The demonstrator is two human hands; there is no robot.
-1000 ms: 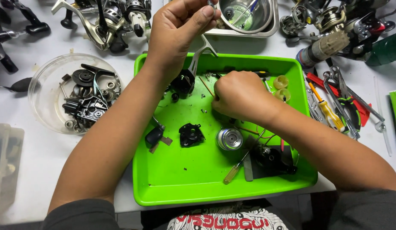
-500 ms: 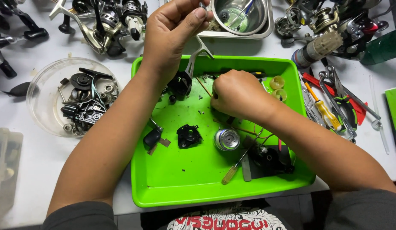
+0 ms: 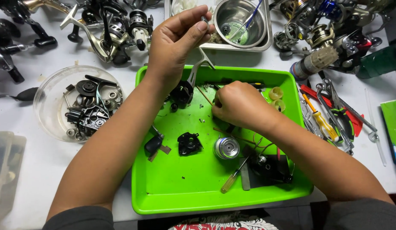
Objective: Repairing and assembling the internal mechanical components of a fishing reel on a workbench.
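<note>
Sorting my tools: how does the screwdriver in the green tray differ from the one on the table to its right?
The tray screwdriver has a clear amber handle; the table screwdriver has a yellow and orange one. The first lies inside the green tray, the second among pliers. Both lie flat, untouched.

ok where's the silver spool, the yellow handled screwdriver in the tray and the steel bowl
silver spool [image 3: 226,148], head view, on its round top face
yellow-handled screwdriver [image 3: 228,183], head view, on the amber handle
steel bowl [image 3: 230,14], head view, on its bare inner wall at the left
</note>
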